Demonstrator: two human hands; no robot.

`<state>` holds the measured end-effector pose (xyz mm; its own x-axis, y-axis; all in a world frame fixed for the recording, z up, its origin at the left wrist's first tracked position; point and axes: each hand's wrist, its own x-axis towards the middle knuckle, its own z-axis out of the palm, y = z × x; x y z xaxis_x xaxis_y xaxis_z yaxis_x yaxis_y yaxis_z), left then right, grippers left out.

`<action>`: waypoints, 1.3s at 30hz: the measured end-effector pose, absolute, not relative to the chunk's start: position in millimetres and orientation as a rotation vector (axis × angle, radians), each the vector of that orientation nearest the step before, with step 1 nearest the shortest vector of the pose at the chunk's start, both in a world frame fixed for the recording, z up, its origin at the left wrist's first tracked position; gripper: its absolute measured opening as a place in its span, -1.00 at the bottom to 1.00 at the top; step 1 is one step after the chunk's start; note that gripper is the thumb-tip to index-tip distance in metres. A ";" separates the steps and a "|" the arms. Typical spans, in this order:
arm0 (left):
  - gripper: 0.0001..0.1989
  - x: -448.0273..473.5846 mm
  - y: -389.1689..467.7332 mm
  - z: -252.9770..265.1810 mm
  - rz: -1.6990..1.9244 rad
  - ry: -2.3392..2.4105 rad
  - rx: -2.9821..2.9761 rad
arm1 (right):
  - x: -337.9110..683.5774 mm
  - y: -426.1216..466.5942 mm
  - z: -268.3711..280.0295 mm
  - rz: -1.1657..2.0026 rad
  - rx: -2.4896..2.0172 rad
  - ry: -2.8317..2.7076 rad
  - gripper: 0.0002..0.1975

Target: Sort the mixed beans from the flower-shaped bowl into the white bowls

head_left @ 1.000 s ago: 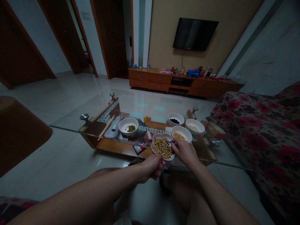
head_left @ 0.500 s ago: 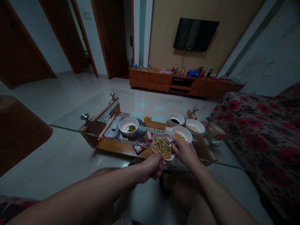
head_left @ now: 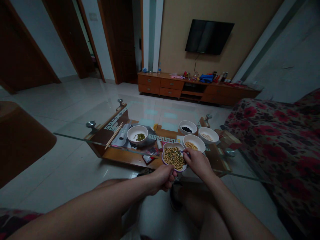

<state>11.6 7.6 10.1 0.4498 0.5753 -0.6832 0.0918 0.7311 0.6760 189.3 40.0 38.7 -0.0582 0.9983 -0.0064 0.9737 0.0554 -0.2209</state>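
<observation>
My left hand (head_left: 165, 176) is closed on the near rim of a scalloped bowl (head_left: 163, 162), thumb on top. Yellow soybeans mixed with small green beans (head_left: 173, 158) cover its inside. From the right, my right hand (head_left: 197, 162) pinches a small spoon (head_left: 181, 151) whose tip is among the beans; its handle is mostly hidden by the fingers. Just beyond that hand stands a white bowl of soybeans (head_left: 191, 145). Left of the scalloped bowl, another white bowl (head_left: 131, 134) holds some green beans (head_left: 140, 137).
Farther right stand a bowl with black beans (head_left: 186, 129) and a bowl with pale pieces (head_left: 207, 137). Chopsticks (head_left: 113, 135) lie near the left front edge of the glass table (head_left: 75, 128). A flowered sofa (head_left: 270, 133) is on the right, a TV cabinet (head_left: 172, 83) at the back.
</observation>
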 end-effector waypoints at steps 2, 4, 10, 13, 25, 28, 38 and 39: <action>-0.79 11.8 7.7 9.8 0.334 1.090 0.714 | 189.6 39.9 39.2 0.250 -2.036 -2.154 -0.71; -0.79 11.7 7.9 8.8 0.336 1.094 0.713 | 191.0 39.6 40.8 0.247 -2.023 -2.121 -0.71; -0.80 11.7 8.1 8.9 0.324 1.071 0.700 | 203.7 35.4 49.5 0.076 -2.020 -1.860 -0.68; -0.81 11.5 7.6 9.2 0.323 1.077 0.711 | 212.2 34.0 51.6 0.023 -2.085 -1.761 -0.69; -0.78 10.3 6.9 9.5 0.316 1.071 0.712 | 225.7 37.1 46.9 -0.034 -2.244 -1.620 -0.67; -0.78 10.0 6.8 9.2 0.321 1.062 0.706 | 226.7 38.2 46.9 -0.042 -2.263 -1.625 -0.66; -0.76 11.2 8.0 6.4 0.309 1.075 0.708 | 222.6 38.0 47.3 -0.010 -2.215 -1.629 -0.66; -0.75 11.0 7.8 7.0 0.310 1.072 0.710 | 221.7 37.8 47.3 0.001 -2.178 -1.643 -0.67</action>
<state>11.0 7.8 7.0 0.4630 0.5553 -0.6909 0.1009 0.7414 0.6635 221.7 37.8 47.3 0.3049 0.9213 0.2415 0.9211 -0.2207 -0.3208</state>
